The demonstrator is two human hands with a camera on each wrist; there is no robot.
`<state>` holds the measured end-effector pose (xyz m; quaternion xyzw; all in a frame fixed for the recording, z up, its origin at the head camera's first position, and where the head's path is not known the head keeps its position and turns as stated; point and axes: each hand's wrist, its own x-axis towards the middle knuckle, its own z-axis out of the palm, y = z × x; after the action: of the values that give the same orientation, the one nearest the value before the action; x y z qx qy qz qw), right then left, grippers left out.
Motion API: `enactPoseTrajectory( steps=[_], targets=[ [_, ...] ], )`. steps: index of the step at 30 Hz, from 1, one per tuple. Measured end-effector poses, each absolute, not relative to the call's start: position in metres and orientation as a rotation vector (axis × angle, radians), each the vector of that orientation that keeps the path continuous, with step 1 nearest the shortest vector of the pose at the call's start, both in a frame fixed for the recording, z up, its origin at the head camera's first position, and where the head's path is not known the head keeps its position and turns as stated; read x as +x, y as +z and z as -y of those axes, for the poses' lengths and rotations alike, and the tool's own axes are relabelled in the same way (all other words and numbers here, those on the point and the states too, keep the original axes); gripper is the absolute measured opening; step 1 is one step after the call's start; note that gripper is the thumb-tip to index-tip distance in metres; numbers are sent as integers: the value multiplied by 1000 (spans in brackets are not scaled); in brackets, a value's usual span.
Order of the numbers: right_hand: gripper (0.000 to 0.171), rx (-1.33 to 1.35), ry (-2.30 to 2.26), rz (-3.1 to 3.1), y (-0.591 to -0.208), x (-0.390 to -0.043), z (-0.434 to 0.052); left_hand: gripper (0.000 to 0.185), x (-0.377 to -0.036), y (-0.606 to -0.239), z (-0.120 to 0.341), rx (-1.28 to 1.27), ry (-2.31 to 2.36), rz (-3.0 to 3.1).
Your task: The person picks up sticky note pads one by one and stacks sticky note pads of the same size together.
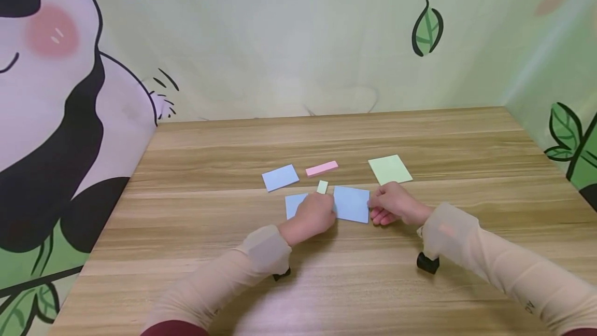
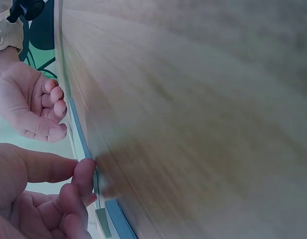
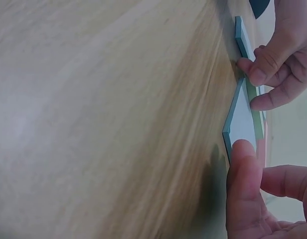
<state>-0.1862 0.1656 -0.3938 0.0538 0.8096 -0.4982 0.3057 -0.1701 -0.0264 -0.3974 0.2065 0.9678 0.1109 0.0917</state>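
Head view: a wooden desk [image 1: 326,284] fills the lower half of the frame, with several pads of sticky notes near its middle and both hands at them.
Middle blue pad: the middle blue pad [image 1: 351,204] lies flat at the centre of the frame, between the two hands.
Left hand: the left hand [image 1: 311,217] rests on the desk just left of the middle blue pad; its fingers are curled, and its fingertips [image 2: 85,172] touch that pad's left edge.
Left grip: curled against the pad's edge, but whether it pinches the pad I cannot tell.
Right hand: the right hand [image 1: 394,205] sits just right of the same pad; the thumb [image 3: 241,164] presses the pad's near corner while the other fingers stay loosely curled.
Right grip: loosely curled, thumb on the pad; a real pinch cannot be told.
Lower blue pad: a second blue pad [image 1: 294,204] lies partly under the left hand.
Upper blue pad: a third blue pad [image 1: 280,177] lies above and left of the hands.
Small green pad: a small green pad [image 1: 322,186] sits just above the left hand.
Pink pad: a narrow pink pad [image 1: 322,168] lies above the small green one.
Large green pad: a large green pad [image 1: 389,169] lies above the right hand, apart from it.
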Motion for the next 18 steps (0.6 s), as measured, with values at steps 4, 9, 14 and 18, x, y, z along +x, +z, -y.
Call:
enactPoseTrajectory(
  steps=[4, 9, 14, 18],
  targets=[
    [11, 150, -1321, -2145, -395, -187, -166, 13, -171, -399, 26, 605, 322, -2879],
    [11, 160, -1324, -2145, -397, -188, -167, 21, -173, -401, 26, 579, 313, -2888],
    [12, 169, -1336, -2134, -400, -190, -166, 27, -173, -401, 26, 566, 330, -2877],
    [11, 176, -1348, -2133, -402, -191, -166, 26, -174, -401, 26, 565, 332, -2874]
  ],
)
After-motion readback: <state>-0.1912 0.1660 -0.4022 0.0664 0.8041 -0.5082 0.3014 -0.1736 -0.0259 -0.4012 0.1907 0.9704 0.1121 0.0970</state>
